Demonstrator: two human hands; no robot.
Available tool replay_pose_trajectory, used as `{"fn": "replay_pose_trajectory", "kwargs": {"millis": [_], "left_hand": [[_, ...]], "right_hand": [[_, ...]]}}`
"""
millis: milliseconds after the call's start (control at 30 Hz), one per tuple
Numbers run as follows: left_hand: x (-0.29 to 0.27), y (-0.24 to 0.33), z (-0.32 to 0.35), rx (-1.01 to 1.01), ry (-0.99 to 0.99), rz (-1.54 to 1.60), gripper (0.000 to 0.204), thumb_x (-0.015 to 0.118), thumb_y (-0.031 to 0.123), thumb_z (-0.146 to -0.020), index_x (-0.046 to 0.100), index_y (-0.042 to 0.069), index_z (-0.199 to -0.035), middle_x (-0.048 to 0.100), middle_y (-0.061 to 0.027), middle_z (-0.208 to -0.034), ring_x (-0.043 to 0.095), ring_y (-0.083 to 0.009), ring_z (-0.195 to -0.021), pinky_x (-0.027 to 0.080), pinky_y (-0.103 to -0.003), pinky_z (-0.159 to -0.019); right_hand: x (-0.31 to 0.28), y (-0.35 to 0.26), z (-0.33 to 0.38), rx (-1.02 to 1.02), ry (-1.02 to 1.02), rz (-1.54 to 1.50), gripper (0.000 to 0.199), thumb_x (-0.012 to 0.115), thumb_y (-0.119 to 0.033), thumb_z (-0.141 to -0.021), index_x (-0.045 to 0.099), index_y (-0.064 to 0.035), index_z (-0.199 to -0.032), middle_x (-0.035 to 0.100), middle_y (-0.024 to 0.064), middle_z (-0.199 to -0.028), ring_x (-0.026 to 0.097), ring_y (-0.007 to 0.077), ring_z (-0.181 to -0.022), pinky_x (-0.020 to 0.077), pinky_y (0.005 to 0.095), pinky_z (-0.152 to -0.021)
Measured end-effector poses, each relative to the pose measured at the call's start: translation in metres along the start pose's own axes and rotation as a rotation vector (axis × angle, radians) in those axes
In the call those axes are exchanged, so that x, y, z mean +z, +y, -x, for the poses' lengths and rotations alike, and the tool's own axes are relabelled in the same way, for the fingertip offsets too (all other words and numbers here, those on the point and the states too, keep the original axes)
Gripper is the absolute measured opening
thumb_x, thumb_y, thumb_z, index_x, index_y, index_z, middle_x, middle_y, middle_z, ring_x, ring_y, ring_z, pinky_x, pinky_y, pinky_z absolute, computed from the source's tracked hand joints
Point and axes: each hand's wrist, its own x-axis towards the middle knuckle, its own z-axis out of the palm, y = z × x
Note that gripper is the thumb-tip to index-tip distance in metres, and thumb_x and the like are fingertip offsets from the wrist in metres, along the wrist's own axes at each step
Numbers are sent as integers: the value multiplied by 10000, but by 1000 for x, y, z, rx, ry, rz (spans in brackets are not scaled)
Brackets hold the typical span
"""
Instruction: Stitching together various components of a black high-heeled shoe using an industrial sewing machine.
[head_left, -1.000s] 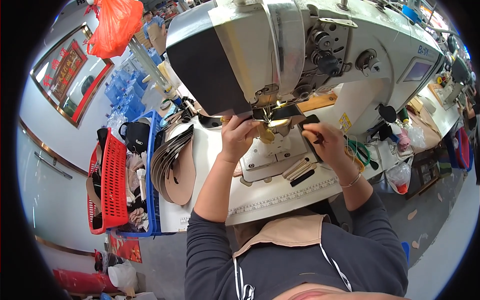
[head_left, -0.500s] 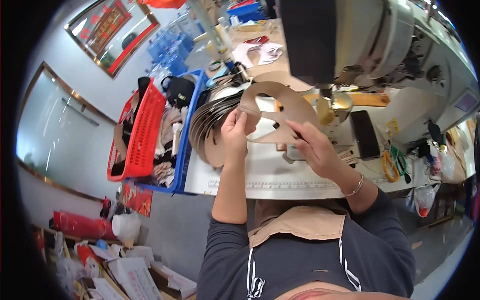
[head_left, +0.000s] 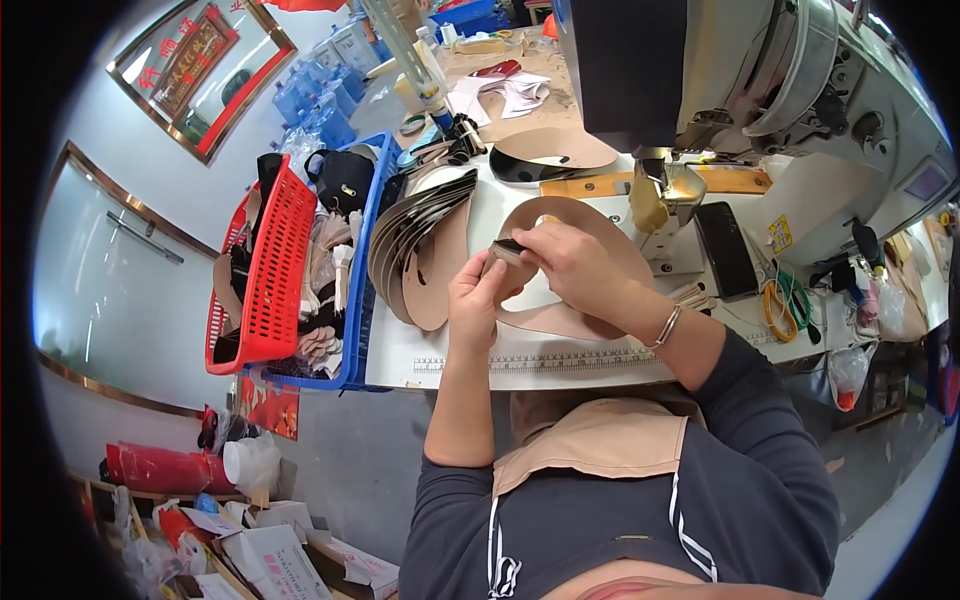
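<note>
A tan, curved leather piece (head_left: pixel 620 245) lies on the white table below the sewing machine (head_left: pixel 655 200). My left hand (head_left: pixel 476 290) pinches the end of a narrow strap of it, with a dark edge showing. Close beside, my right hand (head_left: pixel 580 262) grips the same strap end between thumb and fingers; its fingertips nearly meet those of my left hand. To the left of my hands stands a fanned stack of similar tan pieces (head_left: pixel 432 285) with dark undersides. Another curved piece (head_left: pixel 555 150) rests on the table behind.
Left of the table are a red basket (head_left: pixel 272 290) and a blue crate (head_left: pixel 362 330) full of scraps. A phone (head_left: pixel 727 250), orange-handled scissors (head_left: pixel 776 312) and a ruler strip (head_left: pixel 530 360) are on the table. The machine head overhangs it at right.
The leather piece has come down nearer the table. My right hand has moved left and up to meet my left hand at the strap end. My left hand has shifted slightly down.
</note>
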Motion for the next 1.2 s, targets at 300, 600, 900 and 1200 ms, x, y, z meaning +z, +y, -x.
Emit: {"fn": "replay_pose_trajectory", "kwargs": {"millis": [300,600,900,1200], "left_hand": [[-8,-25,-2,105,33,-175,300,605,60,-857,569,-7,-1147,633,-75,-1005,617,-135,-875,529,-276,-745],[-12,4,-107,803,215,-1266,313,511,-116,-717,681,28,-937,680,-137,-873,656,-193,-801,502,-292,-734],[34,-7,-269,-54,258,-1709,357,587,213,-809,627,104,-1147,568,-140,-1208,546,-312,-1116,441,-432,-882],[25,-23,-164,261,-112,-1263,440,688,170,-732,567,44,-1136,558,-134,-1196,490,-316,-1139,416,-408,-918]], "right_hand": [[-72,-20,75,267,308,161,292,719,-36,-723,626,-16,-1000,619,119,-786,612,265,-715,497,353,-640],[-78,-28,82,18,192,112,245,706,26,-700,648,-35,-930,629,78,-757,568,208,-593,446,277,-509],[-101,-12,124,233,172,98,124,678,-37,-795,644,-34,-914,634,67,-714,549,171,-549,426,264,-492],[-97,-9,134,286,155,43,143,706,-52,-742,649,-57,-873,618,78,-693,560,217,-560,427,308,-516]]}}
